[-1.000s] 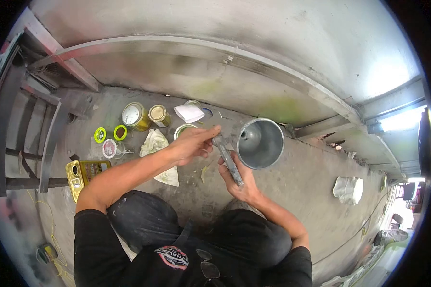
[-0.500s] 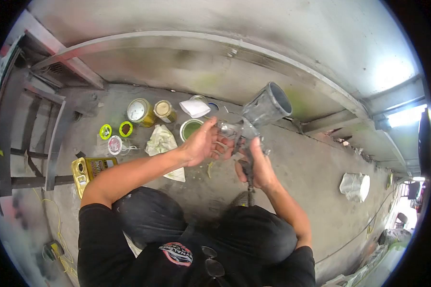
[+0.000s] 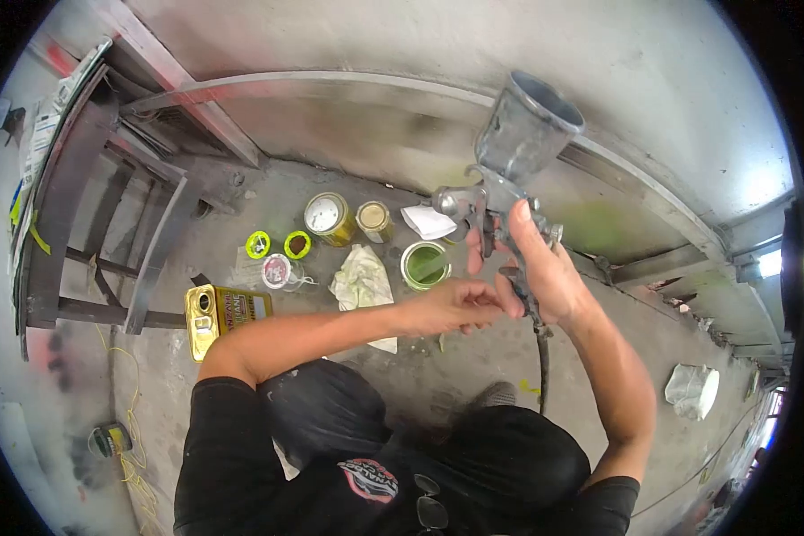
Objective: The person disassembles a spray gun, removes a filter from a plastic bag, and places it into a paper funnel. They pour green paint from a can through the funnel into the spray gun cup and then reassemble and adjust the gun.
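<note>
My right hand (image 3: 549, 268) grips the handle of a spray gun (image 3: 491, 196), raised with its grey metal cup (image 3: 525, 129) on top. A dark hose (image 3: 543, 362) runs down from the handle's lower end. At the bottom of that handle, my left hand (image 3: 454, 306) is closed, with its fingertips against or just beside the fitting there. What those fingers hold, if anything, is hidden. Behind my left hand, an open can with green contents (image 3: 424, 265) stands on the floor.
Paint cans (image 3: 329, 220) and a smaller can (image 3: 374, 220) stand near the wall. Closer are lime-rimmed lids (image 3: 258, 244), a clear cup (image 3: 279, 271), a crumpled cloth (image 3: 363, 281) and a gold rectangular tin (image 3: 232, 308). A metal frame (image 3: 156, 259) rises at left; a whitish bucket (image 3: 692, 390) lies right.
The spray gun has gone up and right in view in my right hand. My left hand has left the gun's front and moved down to the handle's lower end. The view has shifted too.
</note>
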The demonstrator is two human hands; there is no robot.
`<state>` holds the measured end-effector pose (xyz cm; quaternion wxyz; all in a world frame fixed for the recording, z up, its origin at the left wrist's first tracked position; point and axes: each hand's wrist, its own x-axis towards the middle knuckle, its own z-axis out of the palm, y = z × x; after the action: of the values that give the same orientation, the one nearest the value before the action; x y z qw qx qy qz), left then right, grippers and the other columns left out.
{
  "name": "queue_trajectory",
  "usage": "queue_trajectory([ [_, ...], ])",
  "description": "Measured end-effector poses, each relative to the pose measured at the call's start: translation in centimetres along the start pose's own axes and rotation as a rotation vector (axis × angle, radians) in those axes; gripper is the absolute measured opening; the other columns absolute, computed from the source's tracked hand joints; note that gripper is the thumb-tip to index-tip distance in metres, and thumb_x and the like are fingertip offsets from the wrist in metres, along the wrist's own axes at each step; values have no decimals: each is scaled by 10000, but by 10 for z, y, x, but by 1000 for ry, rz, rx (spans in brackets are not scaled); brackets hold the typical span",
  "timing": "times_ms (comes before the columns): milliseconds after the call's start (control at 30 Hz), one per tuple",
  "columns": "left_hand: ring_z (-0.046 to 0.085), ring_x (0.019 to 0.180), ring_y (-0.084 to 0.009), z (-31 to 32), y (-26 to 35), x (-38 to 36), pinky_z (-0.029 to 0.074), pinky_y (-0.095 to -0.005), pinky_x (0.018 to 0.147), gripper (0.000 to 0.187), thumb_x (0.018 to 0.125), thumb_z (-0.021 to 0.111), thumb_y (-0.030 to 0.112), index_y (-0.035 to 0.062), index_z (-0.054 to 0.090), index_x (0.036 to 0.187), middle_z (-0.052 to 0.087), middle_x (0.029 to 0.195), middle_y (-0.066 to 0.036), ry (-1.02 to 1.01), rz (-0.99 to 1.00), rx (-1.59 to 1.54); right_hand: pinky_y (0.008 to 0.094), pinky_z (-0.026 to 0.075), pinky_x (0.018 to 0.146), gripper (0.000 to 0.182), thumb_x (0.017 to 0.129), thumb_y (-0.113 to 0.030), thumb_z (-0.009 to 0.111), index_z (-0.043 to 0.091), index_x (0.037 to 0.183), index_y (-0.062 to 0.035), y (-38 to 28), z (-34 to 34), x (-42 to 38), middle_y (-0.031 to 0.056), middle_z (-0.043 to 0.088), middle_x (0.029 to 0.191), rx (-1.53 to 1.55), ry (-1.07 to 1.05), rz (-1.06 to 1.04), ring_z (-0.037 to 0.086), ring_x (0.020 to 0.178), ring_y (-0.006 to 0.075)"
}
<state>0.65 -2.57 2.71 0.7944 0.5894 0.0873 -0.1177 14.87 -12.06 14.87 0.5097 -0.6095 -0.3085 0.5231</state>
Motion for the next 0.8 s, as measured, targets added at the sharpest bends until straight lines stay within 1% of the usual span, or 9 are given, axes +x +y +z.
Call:
queue_trajectory([
  [100, 574, 906, -78, 2, 10, -5, 486, -267, 790, 208, 988, 684, 238, 71, 574, 1047, 606, 1154, 9, 14, 83, 46, 272, 412, 465, 780, 995, -715, 361, 581, 1244, -9, -12, 11, 8, 106, 625, 860, -12, -38, 28, 424, 403, 128],
  [200, 616, 929, -106, 6, -2, -4, 511, -282, 765, 406, 910, 777, 310, 33, 656, 1181, 675, 1090, -12, 78, 260, -52, 266, 402, 455, 766, 992, -714, 377, 588, 1247, -23, -11, 18, 16, 100, 628, 858, -26, -50, 16, 431, 414, 118],
  [300, 656, 975, -149, -1, 63, -37, 518, -283, 814, 248, 871, 812, 214, 58, 648, 973, 649, 1029, -27, -102, 153, 526, 259, 379, 428, 733, 993, -701, 401, 615, 1199, -31, -6, 20, 17, 77, 637, 858, 4, -40, 18, 454, 438, 114],
  [367, 640, 886, -134, -5, 102, -64, 502, -268, 764, 284, 798, 867, 193, 56, 686, 968, 650, 936, -34, -37, 152, 601, 263, 381, 422, 716, 994, -694, 411, 623, 1167, -33, -3, 18, 15, 67, 639, 853, -87, -25, 29, 464, 442, 114],
  [433, 597, 816, -113, -13, 111, -86, 473, -264, 716, 317, 780, 875, 169, 53, 695, 1013, 650, 916, -21, 261, 281, 583, 271, 388, 415, 622, 1014, -626, 457, 631, 1128, -40, 8, 12, 18, 53, 636, 837, -150, -67, 22, 492, 454, 110],
  [500, 556, 709, -86, -21, 110, -86, 461, -281, 638, 496, 736, 928, 280, 49, 649, 1075, 621, 863, 2, 680, 603, 553, 275, 395, 420, 558, 1026, -568, 482, 632, 1124, -40, 9, 17, 17, 46, 633, 832, -204, -79, 15, 501, 461, 109],
  [567, 606, 821, -124, -24, 132, -70, 488, -280, 714, 767, 687, 963, 282, 23, 531, 1265, 649, 997, -48, 968, 895, 741, 274, 414, 431, 475, 1014, -498, 554, 634, 1134, -45, 3, 28, 14, 29, 634, 822, -234, -93, 53, 523, 492, 108],
  [667, 638, 957, -162, -27, 141, -50, 516, -305, 829, 905, 648, 983, 269, 1, 453, 1331, 652, 1105, -93, 1070, 913, 718, 279, 430, 463, 536, 977, -528, 606, 634, 1173, -29, 18, 43, 15, 33, 631, 802, -243, -97, 53, 535, 532, 105],
  [800, 659, 1040, -175, -23, 140, -40, 534, -325, 914, 850, 659, 969, 213, -11, 474, 1313, 668, 1140, -107, 1001, 822, 526, 374, 529, 773, 678, 961, -520, 638, 584, 1313, 57, 34, 53, 13, 162, 695, 952, -345, -90, -190, 660, 854, 217],
])
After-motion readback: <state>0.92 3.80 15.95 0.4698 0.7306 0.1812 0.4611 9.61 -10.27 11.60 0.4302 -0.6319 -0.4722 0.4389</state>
